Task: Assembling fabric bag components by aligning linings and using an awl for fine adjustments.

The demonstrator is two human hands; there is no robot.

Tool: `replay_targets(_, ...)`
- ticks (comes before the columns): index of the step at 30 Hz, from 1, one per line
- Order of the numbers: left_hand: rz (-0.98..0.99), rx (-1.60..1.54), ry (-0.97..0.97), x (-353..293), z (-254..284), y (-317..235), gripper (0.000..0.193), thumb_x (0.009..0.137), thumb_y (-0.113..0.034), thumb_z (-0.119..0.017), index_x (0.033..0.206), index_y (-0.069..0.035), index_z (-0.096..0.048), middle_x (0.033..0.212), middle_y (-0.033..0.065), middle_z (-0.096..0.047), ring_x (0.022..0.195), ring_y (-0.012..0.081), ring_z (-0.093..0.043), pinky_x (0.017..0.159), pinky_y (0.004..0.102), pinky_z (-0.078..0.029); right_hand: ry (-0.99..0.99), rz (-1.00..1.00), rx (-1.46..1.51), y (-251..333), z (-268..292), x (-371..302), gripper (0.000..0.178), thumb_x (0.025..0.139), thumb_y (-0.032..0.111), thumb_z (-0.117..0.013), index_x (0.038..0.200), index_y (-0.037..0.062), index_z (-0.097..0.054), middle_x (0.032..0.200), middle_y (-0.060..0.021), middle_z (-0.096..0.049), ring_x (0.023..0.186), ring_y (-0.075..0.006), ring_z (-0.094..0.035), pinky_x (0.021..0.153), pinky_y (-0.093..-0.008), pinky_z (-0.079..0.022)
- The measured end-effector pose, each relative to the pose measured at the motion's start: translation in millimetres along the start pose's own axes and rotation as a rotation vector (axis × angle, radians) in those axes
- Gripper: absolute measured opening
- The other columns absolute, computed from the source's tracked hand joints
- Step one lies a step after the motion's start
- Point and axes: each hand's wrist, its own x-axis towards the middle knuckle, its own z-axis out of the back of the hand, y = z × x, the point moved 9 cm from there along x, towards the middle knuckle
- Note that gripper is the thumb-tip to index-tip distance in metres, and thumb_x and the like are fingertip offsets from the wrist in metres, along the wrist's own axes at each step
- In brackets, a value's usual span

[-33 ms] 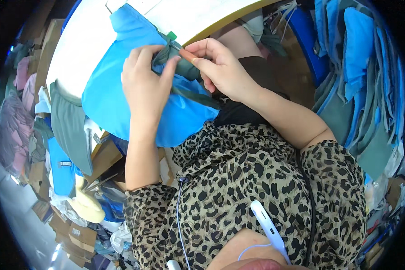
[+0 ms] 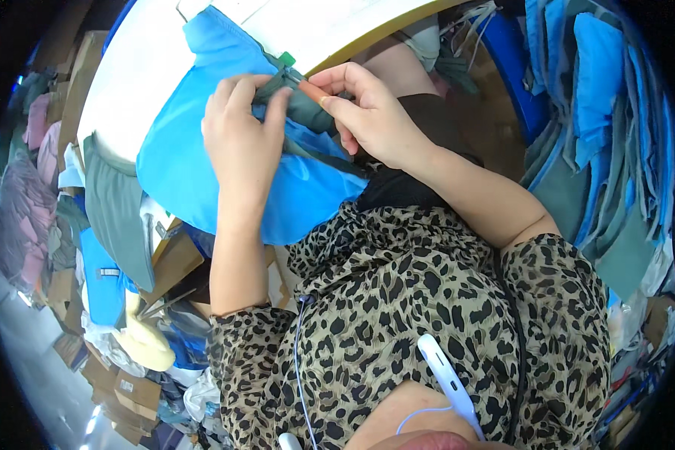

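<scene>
A piece of bright blue fabric with a dark grey-green strip lies over the edge of the white table and hangs toward my body. My left hand pinches the grey-green cloth near its upper edge, thumb against fingers. In my right hand is a small tool with an orange-brown handle and a thin metal end. Its tip meets the cloth beside my left fingers, below a small green tab. The exact kind of tool does not show.
The white table curves across the top. A grey-green fabric piece hangs over its left side. Stacked blue and grey-green pieces hang at right. Cardboard boxes, cloth heaps and plastic bags crowd the floor at left.
My left thumb has shifted slightly up and away from me, closer to the cloth's folded edge. The right hand and its tool have hardly moved.
</scene>
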Motion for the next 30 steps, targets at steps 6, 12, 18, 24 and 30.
replay_targets(6, 0.135, -0.222, -0.073, 3.5, -3.7, 26.5, 0.017, 0.079, -0.011, -0.061, 0.094, -0.004, -0.064, 0.088, 0.0116, -0.064, 0.078, 0.0288, -0.059, 0.071, 0.0366, -0.046, 0.041, 0.070, -0.207, 10.5, -1.8, -2.4, 0.026, 0.084, 0.002, -0.049, 0.110, -0.0030, -0.046, 0.091, -0.0100, -0.056, 0.047, -0.0089, -0.050, 0.041, -0.0220, -0.043)
replay_targets(12, 0.059, -0.011, 0.058, 14.0, -8.1, 14.5, 0.016, 0.079, -0.010, -0.059, 0.094, -0.005, -0.065, 0.088, 0.0109, -0.064, 0.083, 0.0273, -0.059, 0.074, 0.0345, -0.046, 0.050, -0.011, -0.180, 8.8, 1.7, -3.9, 0.027, 0.085, 0.003, -0.048, 0.111, -0.0038, -0.045, 0.092, -0.0105, -0.055, 0.050, -0.0094, -0.052, 0.042, -0.0227, -0.045)
replay_targets(18, -0.064, -0.070, -0.003, 16.9, -5.8, 7.6, 0.012, 0.078, -0.009, -0.059, 0.087, -0.003, -0.064, 0.091, 0.0086, -0.065, 0.084, 0.0270, -0.059, 0.075, 0.0343, -0.047, 0.016, 0.034, -0.203, 18.3, -1.2, -1.7, 0.027, 0.085, 0.004, -0.048, 0.111, -0.0046, -0.045, 0.094, -0.0115, -0.055, 0.052, -0.0110, -0.053, 0.042, -0.0237, -0.048)
replay_targets(24, -0.088, -0.051, -0.059, 9.3, -3.9, -1.6, 0.007, 0.078, -0.006, -0.059, 0.083, -0.002, -0.062, 0.092, 0.0079, -0.064, 0.085, 0.0273, -0.059, 0.075, 0.0347, -0.048, -0.008, 0.134, -0.319, 20.2, -6.1, -1.6, 0.025, 0.085, 0.005, -0.047, 0.108, -0.0054, -0.047, 0.098, -0.0145, -0.053, 0.079, -0.0181, -0.058, 0.069, -0.0287, -0.049)
replay_targets(30, -0.116, 0.000, -0.111, 4.4, -6.1, -10.8, 0.006, 0.077, -0.003, -0.059, 0.082, -0.002, -0.062, 0.092, 0.0087, -0.064, 0.085, 0.0271, -0.059, 0.077, 0.0358, -0.047, -0.048, 0.205, -0.385, 20.3, -8.4, 3.3, 0.023, 0.085, 0.004, -0.048, 0.106, -0.0052, -0.049, 0.099, -0.0165, -0.053, 0.089, -0.0218, -0.056, 0.079, -0.0296, -0.045)
